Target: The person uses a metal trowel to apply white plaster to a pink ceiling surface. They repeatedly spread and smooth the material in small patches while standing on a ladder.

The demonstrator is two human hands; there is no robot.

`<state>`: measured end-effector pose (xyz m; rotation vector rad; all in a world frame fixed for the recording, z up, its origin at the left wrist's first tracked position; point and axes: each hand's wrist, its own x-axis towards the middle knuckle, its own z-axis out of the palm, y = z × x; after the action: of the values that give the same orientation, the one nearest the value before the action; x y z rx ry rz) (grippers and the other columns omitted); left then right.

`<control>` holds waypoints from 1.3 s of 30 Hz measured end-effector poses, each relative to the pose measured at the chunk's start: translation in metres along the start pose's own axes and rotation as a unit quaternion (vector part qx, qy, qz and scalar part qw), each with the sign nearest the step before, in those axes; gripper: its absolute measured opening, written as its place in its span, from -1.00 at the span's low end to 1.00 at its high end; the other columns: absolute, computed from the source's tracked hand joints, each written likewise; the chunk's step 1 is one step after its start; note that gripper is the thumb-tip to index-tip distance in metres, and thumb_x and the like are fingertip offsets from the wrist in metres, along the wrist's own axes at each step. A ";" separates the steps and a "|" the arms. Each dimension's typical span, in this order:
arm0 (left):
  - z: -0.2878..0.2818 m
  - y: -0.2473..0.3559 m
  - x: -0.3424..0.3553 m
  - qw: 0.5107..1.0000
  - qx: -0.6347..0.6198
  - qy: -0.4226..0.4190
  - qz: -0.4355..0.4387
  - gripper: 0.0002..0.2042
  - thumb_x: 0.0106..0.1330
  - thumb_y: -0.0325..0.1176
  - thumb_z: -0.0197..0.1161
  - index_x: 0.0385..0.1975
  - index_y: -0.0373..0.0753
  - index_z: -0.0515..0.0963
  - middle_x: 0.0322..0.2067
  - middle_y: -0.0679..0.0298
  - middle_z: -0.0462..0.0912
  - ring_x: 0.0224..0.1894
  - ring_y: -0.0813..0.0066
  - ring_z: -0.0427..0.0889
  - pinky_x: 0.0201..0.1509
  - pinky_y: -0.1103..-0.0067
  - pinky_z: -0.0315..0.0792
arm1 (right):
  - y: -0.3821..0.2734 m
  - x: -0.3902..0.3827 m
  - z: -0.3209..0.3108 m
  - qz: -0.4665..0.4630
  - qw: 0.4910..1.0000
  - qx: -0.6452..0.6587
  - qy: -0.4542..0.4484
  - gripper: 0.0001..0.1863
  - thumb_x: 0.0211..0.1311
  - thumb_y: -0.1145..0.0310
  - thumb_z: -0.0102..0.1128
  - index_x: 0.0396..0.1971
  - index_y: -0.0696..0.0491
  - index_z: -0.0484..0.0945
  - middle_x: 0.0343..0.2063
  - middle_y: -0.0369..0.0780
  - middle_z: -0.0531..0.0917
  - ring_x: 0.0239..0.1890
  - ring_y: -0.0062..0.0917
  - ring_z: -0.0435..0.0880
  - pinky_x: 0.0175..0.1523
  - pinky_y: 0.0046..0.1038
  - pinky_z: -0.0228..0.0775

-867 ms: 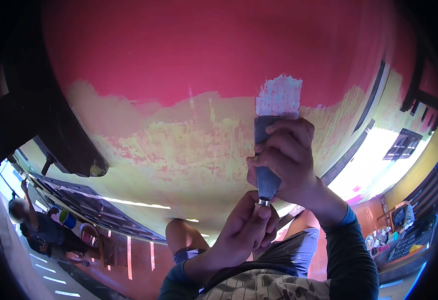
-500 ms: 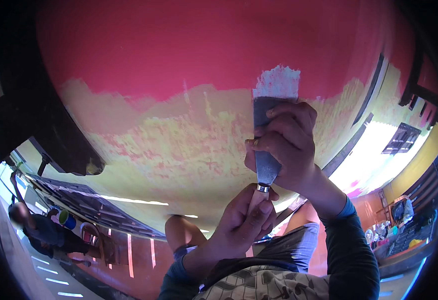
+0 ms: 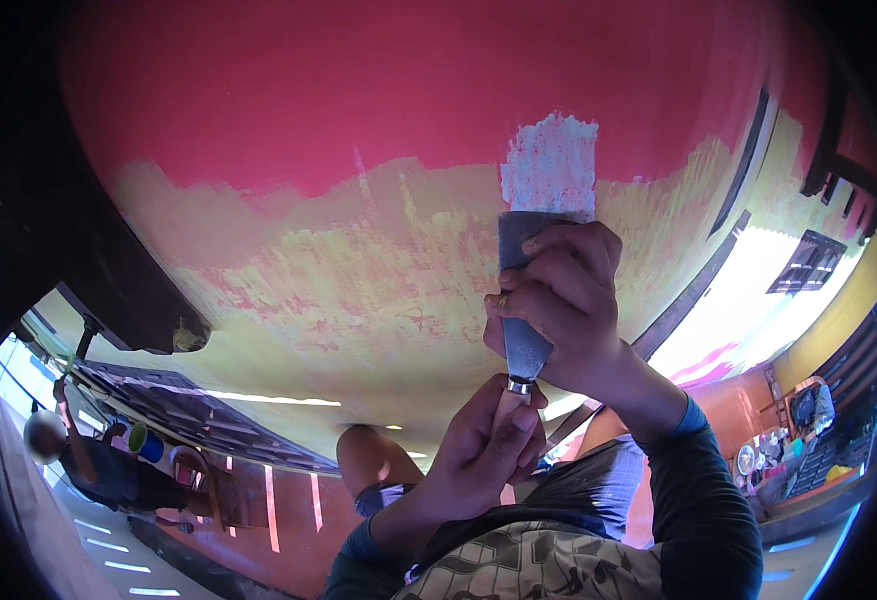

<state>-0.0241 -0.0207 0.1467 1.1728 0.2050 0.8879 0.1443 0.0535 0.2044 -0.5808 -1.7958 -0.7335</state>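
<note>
A putty knife [image 3: 527, 352] with a wide metal blade and a wooden handle is held in both my hands against a wall [image 3: 289, 90]. My left hand [image 3: 487, 440] wraps round the handle. My right hand [image 3: 571, 290] grips the blade from its right side, fingers curled over the metal. The blade's edge touches the wall at the lower end of a pale, roughened patch [image 3: 549, 165], where the pink paint looks scraped. Below the pink, the wall is yellowish with blotchy pink remains.
Dark beams [image 3: 129, 270] cross the left side. At the far left a person [image 3: 109, 465] stands with an arm raised, near a green and blue bucket [image 3: 145, 442] and a wooden chair [image 3: 199, 480]. Household items [image 3: 759, 455] crowd the lower right, beyond a bright window area [image 3: 749, 300].
The putty knife and both hands have come slightly down the wall, and the pale scraped patch above the blade is longer. At the left, the other person has shifted a little.
</note>
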 end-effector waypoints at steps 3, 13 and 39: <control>-0.003 0.004 0.004 1.000 0.005 -0.014 0.021 -0.75 0.70 -0.19 -0.06 0.08 -0.25 0.32 -0.50 0.38 0.38 -0.55 0.75 0.26 -0.48 0.70 0.18 | 0.004 0.006 0.001 -0.012 1.000 -0.006 0.016 -0.73 -0.35 0.43 0.51 -0.58 -0.05 0.56 -0.40 -0.38 0.59 -0.12 -0.34 0.56 0.02 -0.21 0.23; 0.003 0.013 0.008 0.999 0.008 -0.020 0.025 -0.75 0.70 -0.20 -0.07 0.08 -0.26 0.31 -0.51 0.38 0.37 -0.57 0.76 0.25 -0.52 0.70 0.18 | 0.005 0.015 -0.003 -0.004 1.000 -0.010 0.020 -0.73 -0.38 0.42 0.52 -0.59 -0.05 0.59 -0.40 -0.38 0.61 -0.11 -0.33 0.56 0.02 -0.20 0.25; 0.003 0.014 0.008 0.999 0.025 0.008 0.032 -0.73 0.71 -0.18 -0.11 0.09 -0.27 0.32 -0.53 0.37 0.39 -0.59 0.76 0.25 -0.53 0.71 0.17 | 0.003 0.020 -0.007 -0.005 1.000 -0.011 -0.002 -0.74 -0.35 0.45 0.53 -0.61 -0.05 0.58 -0.40 -0.38 0.63 -0.14 -0.33 0.57 0.02 -0.19 0.27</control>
<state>-0.0242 -0.0163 0.1626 1.2254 0.2047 0.9534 0.1447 0.0511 0.2257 -0.5893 -1.7979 -0.7611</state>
